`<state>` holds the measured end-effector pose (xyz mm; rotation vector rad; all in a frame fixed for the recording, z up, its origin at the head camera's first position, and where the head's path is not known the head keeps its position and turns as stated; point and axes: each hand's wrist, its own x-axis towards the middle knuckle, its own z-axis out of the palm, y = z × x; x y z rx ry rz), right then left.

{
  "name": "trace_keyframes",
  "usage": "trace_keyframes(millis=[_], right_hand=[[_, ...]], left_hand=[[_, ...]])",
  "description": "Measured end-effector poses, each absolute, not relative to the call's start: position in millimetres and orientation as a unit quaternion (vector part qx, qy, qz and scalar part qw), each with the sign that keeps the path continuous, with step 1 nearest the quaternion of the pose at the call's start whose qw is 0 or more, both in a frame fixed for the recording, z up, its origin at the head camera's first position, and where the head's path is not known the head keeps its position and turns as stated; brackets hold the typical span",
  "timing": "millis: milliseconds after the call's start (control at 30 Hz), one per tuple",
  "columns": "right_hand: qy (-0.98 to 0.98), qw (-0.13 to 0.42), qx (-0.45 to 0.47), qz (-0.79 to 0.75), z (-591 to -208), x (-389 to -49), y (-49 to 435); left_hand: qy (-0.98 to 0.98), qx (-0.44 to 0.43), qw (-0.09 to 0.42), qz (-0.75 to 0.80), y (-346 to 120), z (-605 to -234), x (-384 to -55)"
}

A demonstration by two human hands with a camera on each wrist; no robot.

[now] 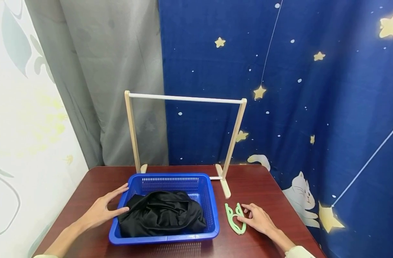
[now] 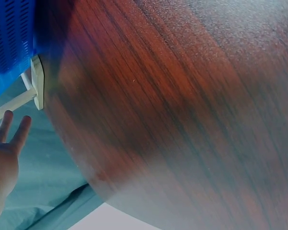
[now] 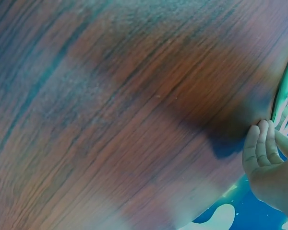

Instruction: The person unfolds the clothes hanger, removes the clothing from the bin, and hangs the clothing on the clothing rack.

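Folded light-green clothes hanger (image 1: 231,219) lies flat on the dark red-brown wood-grain table (image 1: 264,186), just right of the blue plastic basket (image 1: 213,211). Long axis runs roughly front to back; the two narrow tips point away from the person, toward the rack, and the rounded closed end points toward the person.

Right hand (image 1: 259,219) at the hanger's right side: thumb over the right arm, index finger beside the right tip. Thumb–finger gap narrow; cannot tell whether it pinches the plastic. In the right wrist view its other fingers lie nearly straight.

Left hand (image 1: 101,211) at the basket's left rim, thumb and fingers spread wide, thumb reaching across the rim to the black cloth (image 1: 164,213) bunched inside.

Basket's long side runs left to right; it stands between the hands and hides part of the wooden garment rack (image 1: 233,139) behind. Rack's right foot (image 1: 226,189) stands just beyond the hanger tips. Grey curtain (image 1: 135,53) and star-patterned blue curtain (image 1: 199,79) hang behind.
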<state>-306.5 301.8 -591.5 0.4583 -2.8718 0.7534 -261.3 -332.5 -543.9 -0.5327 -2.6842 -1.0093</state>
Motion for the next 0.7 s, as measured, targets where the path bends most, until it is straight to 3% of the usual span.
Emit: trace_keyframes(millis=[300, 700], right_hand=[[-0.945, 0.081, 0.158, 0.274, -592.8, -304.1, 301.5], [-0.942, 0.050, 0.132, 0.303, -594.6, -307.0, 300.9]], left_hand=[[-0.913, -0.179, 0.111, -0.350, -331.2, -545.1, -260.6], [-0.918, -0.178, 0.122, -0.333, -331.1, -544.9, -260.1]])
